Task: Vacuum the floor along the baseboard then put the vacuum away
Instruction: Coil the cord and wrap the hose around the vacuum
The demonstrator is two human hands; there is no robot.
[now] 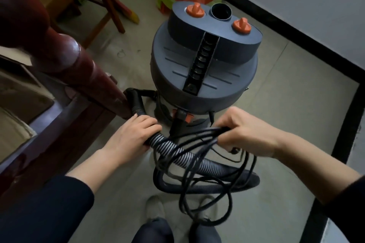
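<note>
Now, both hands full

The left hand (134,134) curls round the ribbed hose (173,150); the right hand (243,130) clenches a bundle of black cord (197,165) (loops dangling across the hose). The grey vacuum (203,61) stands upright just ahead, near the black baseboard (296,35).

Grey canister vacuum (205,77) stands upright, its ribbed hose (173,150) and black cord (207,134) looped loosely in front.
</note>
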